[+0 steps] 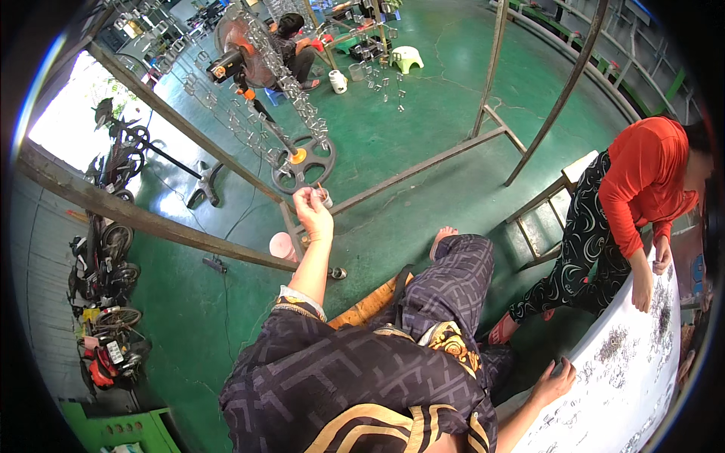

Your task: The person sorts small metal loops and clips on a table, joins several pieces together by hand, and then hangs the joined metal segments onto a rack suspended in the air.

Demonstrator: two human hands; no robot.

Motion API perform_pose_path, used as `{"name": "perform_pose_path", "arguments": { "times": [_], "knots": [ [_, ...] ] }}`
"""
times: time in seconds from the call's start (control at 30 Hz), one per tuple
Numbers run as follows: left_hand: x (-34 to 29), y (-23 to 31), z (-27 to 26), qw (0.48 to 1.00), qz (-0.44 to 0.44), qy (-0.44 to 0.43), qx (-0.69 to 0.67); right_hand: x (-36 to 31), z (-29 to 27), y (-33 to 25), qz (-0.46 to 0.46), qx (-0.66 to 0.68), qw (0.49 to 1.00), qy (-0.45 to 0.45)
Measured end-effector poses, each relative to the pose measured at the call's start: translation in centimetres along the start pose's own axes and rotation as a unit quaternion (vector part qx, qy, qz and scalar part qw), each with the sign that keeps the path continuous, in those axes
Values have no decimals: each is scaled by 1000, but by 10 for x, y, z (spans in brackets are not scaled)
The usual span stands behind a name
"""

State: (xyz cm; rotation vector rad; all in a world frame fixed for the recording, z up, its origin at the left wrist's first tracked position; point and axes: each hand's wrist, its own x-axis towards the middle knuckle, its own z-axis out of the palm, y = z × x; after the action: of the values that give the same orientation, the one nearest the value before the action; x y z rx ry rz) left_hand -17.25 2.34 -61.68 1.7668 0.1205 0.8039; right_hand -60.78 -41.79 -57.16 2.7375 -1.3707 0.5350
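Small dark pieces (613, 344) lie scattered and clustered over the white work surface (625, 315) at the lower right of the frame. They look light, stiff and perhaps prone to sliding; each would best be taken by its edges, between thumb and fingertip. Your right hand (553, 383) rests at the near left edge of this surface, fingers curled; you cannot tell whether they pinch anything. Your left hand (316, 217) is raised at centre, its fingertips drawn together beside a small white cup-like object (325, 198); whether they grip something is unclear. At right, a co-worker in red (648, 177) bends over the same surface. Beyond your left hand, at upper centre, stand a metal frame (411, 175) and a fan (248, 50).
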Motion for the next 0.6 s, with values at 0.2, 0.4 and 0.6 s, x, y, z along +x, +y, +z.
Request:
{"name": "perform_pose_path", "arguments": {
  "times": [0.2, 0.4, 0.6],
  "knots": [
    [20, 0, -21, 998, -16, 46, 40, -2, -5, -4, 10, 22, 1000, 11],
    [26, 4, -21, 998, -4, 58, -8, -2, -1, 1, -19, 28, 999, 25],
    [41, 2, -25, 996, -36, 81, -9, -2, -1, 1, -10, 30, 999, 28]
  ]
}}
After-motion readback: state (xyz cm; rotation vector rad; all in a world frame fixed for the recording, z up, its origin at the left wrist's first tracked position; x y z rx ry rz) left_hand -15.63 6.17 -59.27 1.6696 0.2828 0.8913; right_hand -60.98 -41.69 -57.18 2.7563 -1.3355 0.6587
